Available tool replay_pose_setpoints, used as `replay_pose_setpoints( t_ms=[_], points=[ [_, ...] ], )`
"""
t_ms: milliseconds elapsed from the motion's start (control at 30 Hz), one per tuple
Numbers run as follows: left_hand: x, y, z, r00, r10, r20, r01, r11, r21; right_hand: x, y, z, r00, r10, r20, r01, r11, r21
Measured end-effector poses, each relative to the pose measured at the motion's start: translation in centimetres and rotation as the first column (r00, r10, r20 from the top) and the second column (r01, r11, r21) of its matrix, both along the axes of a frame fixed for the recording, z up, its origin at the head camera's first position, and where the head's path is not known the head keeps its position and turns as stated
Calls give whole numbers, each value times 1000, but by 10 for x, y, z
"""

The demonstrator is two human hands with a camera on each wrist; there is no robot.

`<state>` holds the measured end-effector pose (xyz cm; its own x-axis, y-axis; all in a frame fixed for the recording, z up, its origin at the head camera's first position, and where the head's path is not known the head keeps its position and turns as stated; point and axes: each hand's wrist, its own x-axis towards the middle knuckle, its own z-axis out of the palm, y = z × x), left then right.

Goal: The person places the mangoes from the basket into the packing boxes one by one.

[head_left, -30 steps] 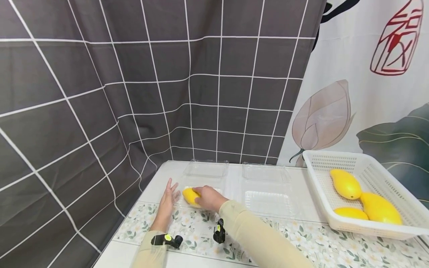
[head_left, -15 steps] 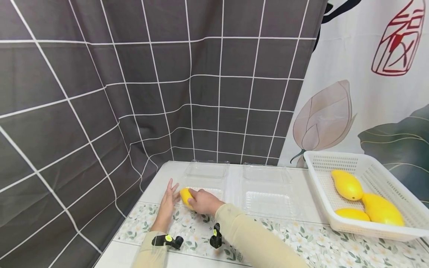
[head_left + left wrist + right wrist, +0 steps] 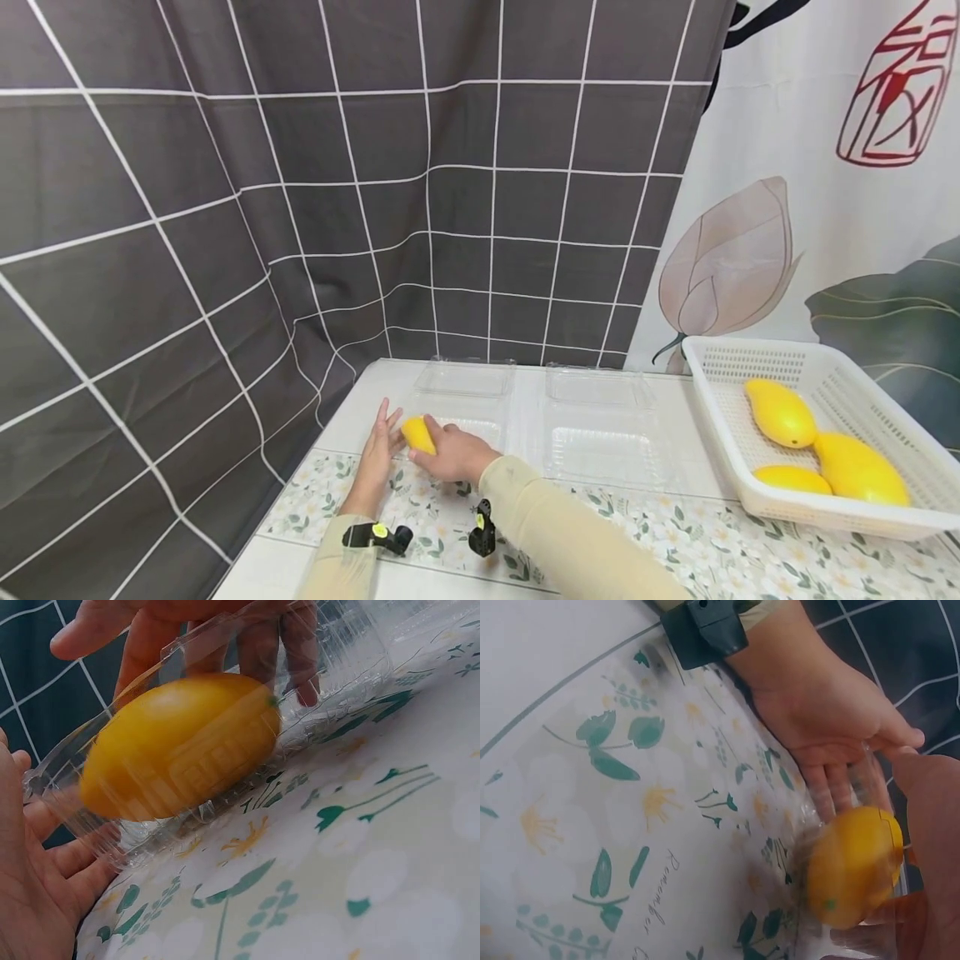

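While the left hand [image 3: 378, 454] is held straight-fingered beside the clear box [image 3: 472, 427] at lower centre, the mango [image 3: 417, 435], just turned and shifted leftward, is gripped over its left end by the right hand [image 3: 453, 454]; its placing seems unsettled.

A dark curtain [image 3: 570, 208], checked in white, hangs behind the table [image 3: 258, 567] and along its left side, rumpled near the corner. To its right hangs a white curtain [image 3: 795, 108], printed with a pinkish flower bud [image 3: 723, 258], a red emblem [image 3: 896, 92] near the top and a green leaf [image 3: 900, 308]. A flowered band [image 3: 720, 542] crosses the table, its slanted lettering [image 3: 664, 877] showing the word "Remember".
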<state>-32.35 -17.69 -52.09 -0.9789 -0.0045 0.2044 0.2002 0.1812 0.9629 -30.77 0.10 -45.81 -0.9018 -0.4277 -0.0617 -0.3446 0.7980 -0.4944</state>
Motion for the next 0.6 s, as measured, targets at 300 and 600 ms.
replay_pose_setpoints(
  t_ms=[300,600],
  points=[
    [0,-1,-1,1000,-2,1,2,1000,11,-9,16,6,999,5,-43,-4,1000,9],
    [-2,-1,-1,1000,-9,14,9,1000,14,-28,62,39,980,-59,-190,49,997,-57]
  ],
)
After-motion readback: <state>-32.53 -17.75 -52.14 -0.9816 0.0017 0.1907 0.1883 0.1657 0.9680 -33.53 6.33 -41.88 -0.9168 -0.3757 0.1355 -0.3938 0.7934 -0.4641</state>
